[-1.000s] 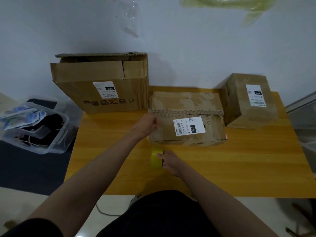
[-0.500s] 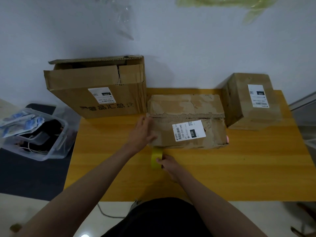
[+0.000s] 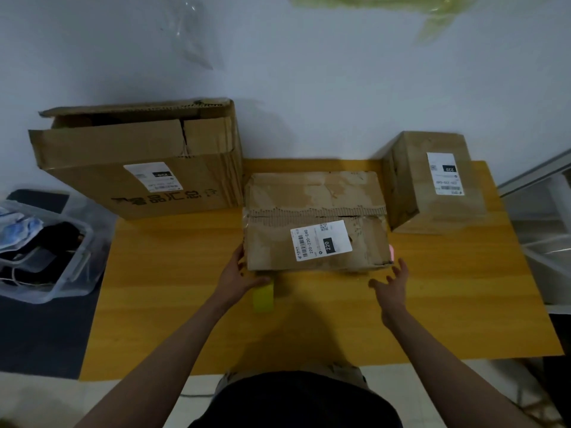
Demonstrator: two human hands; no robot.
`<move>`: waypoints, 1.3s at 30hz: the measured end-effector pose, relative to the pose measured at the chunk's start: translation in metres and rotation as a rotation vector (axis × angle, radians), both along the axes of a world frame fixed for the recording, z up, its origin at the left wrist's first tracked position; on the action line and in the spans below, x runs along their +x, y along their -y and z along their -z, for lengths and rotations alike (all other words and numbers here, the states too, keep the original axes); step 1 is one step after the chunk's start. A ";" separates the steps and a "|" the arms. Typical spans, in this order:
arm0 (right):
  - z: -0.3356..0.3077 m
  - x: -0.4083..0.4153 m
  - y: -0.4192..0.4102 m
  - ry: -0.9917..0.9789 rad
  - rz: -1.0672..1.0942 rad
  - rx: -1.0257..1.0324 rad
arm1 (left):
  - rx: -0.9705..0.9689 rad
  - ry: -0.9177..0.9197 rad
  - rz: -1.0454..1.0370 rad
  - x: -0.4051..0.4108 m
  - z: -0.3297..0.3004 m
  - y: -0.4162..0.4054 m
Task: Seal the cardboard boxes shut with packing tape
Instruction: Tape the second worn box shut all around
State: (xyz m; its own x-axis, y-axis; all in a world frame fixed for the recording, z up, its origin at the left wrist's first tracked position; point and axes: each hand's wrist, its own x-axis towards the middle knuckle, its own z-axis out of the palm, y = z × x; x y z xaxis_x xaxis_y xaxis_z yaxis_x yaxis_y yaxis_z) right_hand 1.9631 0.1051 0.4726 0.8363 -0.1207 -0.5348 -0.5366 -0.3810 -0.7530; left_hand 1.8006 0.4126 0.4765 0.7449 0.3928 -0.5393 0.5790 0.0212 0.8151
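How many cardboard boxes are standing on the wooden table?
3: the large box at the table's back left, the middle box between both hands, and the small box at the back right.

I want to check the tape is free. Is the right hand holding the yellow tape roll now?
No. The right hand is open above the table near the middle box, while the yellow tape roll stands by the left hand.

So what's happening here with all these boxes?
A person is at a wooden table with three cardboard boxes, getting ready to tape them. The left hand touches the near left corner of the middle box, whose top seam looks torn and untaped. The right hand hovers open by its right corner, holding nothing. A yellow tape roll sits on the table beside the left hand.
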 end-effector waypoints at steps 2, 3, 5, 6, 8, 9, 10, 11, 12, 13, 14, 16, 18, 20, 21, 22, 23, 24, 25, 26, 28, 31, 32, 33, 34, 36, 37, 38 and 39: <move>-0.002 0.011 -0.002 0.003 -0.099 0.064 | 0.001 -0.002 -0.016 0.003 -0.003 0.000; -0.003 0.014 -0.003 0.009 -0.113 0.086 | 0.018 -0.005 -0.016 0.003 -0.006 -0.001; -0.007 0.017 0.001 0.044 -0.131 0.111 | 0.069 -0.015 0.003 0.002 -0.014 -0.002; -0.010 0.016 0.005 0.068 -0.154 0.125 | 0.101 -0.019 0.020 0.001 -0.021 -0.002; -0.019 0.012 0.015 0.124 -0.196 0.159 | 0.167 -0.034 0.046 -0.002 -0.035 -0.003; -0.024 0.010 0.020 0.152 -0.203 0.175 | 0.192 -0.036 0.047 -0.002 -0.044 -0.003; -0.030 0.008 0.023 0.177 -0.198 0.185 | 0.214 -0.032 0.042 -0.003 -0.053 -0.002; -0.035 0.007 0.025 0.205 -0.187 0.199 | 0.242 -0.027 0.035 -0.003 -0.061 -0.002; -0.041 0.006 0.027 0.225 -0.175 0.208 | 0.273 -0.023 0.034 -0.002 -0.070 -0.003; -0.047 0.006 0.027 0.238 -0.166 0.213 | 0.303 -0.024 0.040 0.000 -0.078 -0.003; -0.052 0.006 0.027 0.255 -0.163 0.203 | 0.323 -0.021 0.048 0.003 -0.085 -0.003; -0.063 0.008 0.027 0.309 -0.172 0.160 | 0.309 -0.021 0.051 0.011 -0.096 -0.004; -0.072 0.013 0.028 0.367 -0.179 0.120 | 0.269 -0.028 0.055 0.018 -0.104 -0.003; -0.078 0.019 0.029 0.401 -0.180 0.104 | 0.246 -0.035 0.061 0.024 -0.109 -0.001; -0.079 0.022 0.029 0.407 -0.181 0.100 | 0.236 -0.039 0.061 0.026 -0.112 0.000; -0.080 0.026 0.028 0.410 -0.182 0.095 | 0.222 -0.039 0.059 0.028 -0.112 0.000; -0.080 0.029 0.028 0.410 -0.183 0.084 | 0.206 -0.034 0.058 0.030 -0.113 -0.001; -0.079 0.033 0.027 0.407 -0.182 0.069 | 0.189 -0.031 0.057 0.033 -0.113 0.000; -0.077 0.038 0.026 0.402 -0.180 0.051 | 0.181 -0.038 0.055 0.036 -0.115 0.000; -0.074 0.044 0.025 0.399 -0.177 0.032 | 0.182 -0.045 0.051 0.040 -0.116 -0.001; -0.071 0.060 0.020 0.394 -0.183 -0.002 | 0.185 -0.049 0.020 0.050 -0.116 -0.004; -0.075 0.087 0.003 0.391 -0.180 0.012 | 0.149 -0.025 -0.021 0.071 -0.119 -0.011; -0.077 0.096 -0.004 0.396 -0.182 0.025 | 0.142 -0.019 -0.020 0.079 -0.119 -0.014; -0.079 0.105 -0.011 0.394 -0.186 0.032 | 0.142 -0.013 -0.023 0.088 -0.120 -0.018; -0.081 0.114 -0.019 0.392 -0.193 0.035 | 0.146 -0.015 -0.026 0.097 -0.120 -0.022; -0.085 0.135 -0.032 0.396 -0.210 0.010 | 0.138 -0.016 -0.033 0.117 -0.124 -0.033; -0.087 0.145 -0.040 0.398 -0.228 -0.007 | 0.124 -0.012 -0.044 0.126 -0.126 -0.039; -0.088 0.157 -0.046 0.389 -0.240 -0.021 | 0.104 -0.010 -0.060 0.136 -0.128 -0.045; -0.092 0.166 -0.055 0.382 -0.249 -0.026 | 0.090 -0.008 -0.082 0.145 -0.131 -0.050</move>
